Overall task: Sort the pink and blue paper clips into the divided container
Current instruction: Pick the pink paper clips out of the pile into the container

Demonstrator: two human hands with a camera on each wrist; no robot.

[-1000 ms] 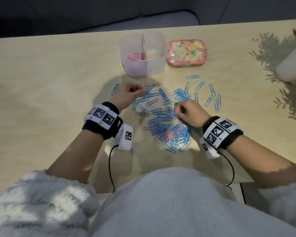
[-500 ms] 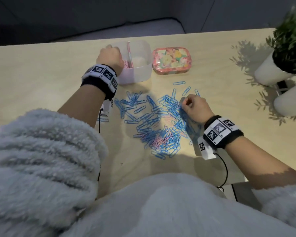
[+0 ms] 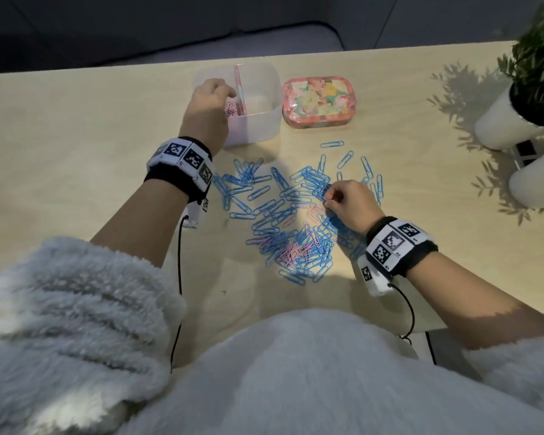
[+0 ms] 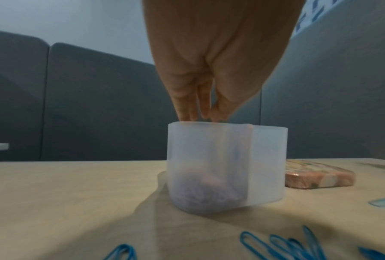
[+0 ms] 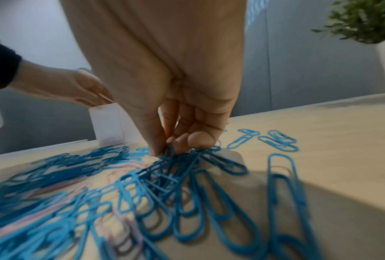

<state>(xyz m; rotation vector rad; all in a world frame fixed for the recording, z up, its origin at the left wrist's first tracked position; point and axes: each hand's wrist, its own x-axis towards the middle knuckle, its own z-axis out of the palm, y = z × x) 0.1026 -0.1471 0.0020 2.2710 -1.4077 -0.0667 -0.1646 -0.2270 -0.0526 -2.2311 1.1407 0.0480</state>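
A translucent divided container [image 3: 258, 124] stands at the back of the table, with pink paper clips [image 3: 231, 108] in its left compartment. My left hand [image 3: 220, 95] hangs over that compartment with its fingers [image 4: 187, 105] pointing down. Their tips are hidden behind the rim, so I cannot tell whether they hold anything. A pile of blue paper clips [image 3: 296, 215] with some pink paper clips [image 3: 291, 253] mixed in lies in front. My right hand [image 3: 327, 199] is at the pile's right edge. Its thumb and forefinger pinch blue clips [image 5: 171, 153] at the table top.
A flowered pink tin [image 3: 318, 102] lies just right of the container. Two white plant pots [image 3: 509, 120] [image 3: 534, 180] stand at the right edge. Loose blue clips [image 3: 346, 158] are scattered behind the pile. A cable hangs from each wrist camera.
My left hand went from the pile's left side up to the container and now stays over its left compartment. My right hand stayed at the pile, working among the blue clips.
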